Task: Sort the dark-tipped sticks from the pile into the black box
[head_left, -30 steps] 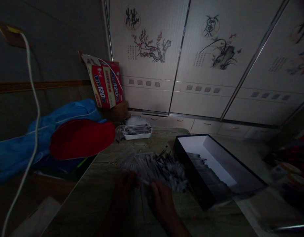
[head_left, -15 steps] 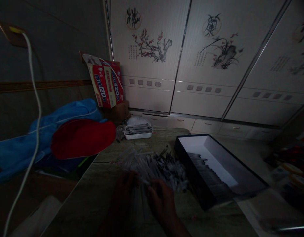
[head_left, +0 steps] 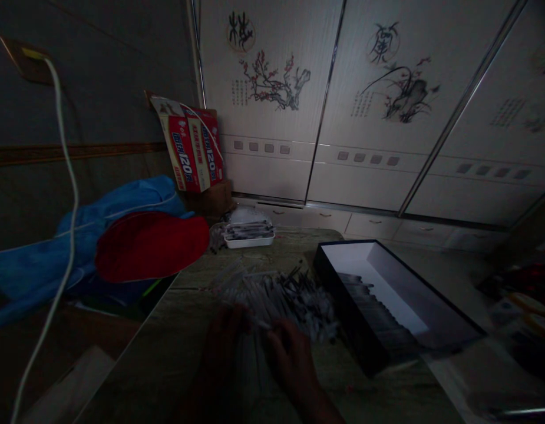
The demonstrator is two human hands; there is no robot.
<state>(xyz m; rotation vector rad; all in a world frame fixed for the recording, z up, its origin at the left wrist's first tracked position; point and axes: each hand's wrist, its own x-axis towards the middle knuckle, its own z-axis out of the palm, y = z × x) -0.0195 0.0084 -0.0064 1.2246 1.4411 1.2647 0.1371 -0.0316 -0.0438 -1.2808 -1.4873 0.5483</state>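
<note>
In the dim light, my left hand (head_left: 225,334) and my right hand (head_left: 290,356) are close together over the table's near part. Both are closed on a thin, pale pen (head_left: 260,323), one at each end; its details are too dark to make out. Just beyond them lies a loose pile of clear pen barrels (head_left: 264,294). Dark-tipped pen parts (head_left: 310,303) are heaped on its right side. Between my forearms, more thin clear pieces (head_left: 250,365) lie on the table, only faintly visible.
A black-sided open box (head_left: 349,309) at the right holds a row of pens (head_left: 378,315). At the table's far end stands a white tray (head_left: 250,242) of thin sticks. Red cloth (head_left: 152,246), blue fabric (head_left: 122,197) and a white cable (head_left: 71,235) are on the left.
The view has shifted very slightly. My hands stay nearly in place, still on the pen, with only a small movement of the fingers.
</note>
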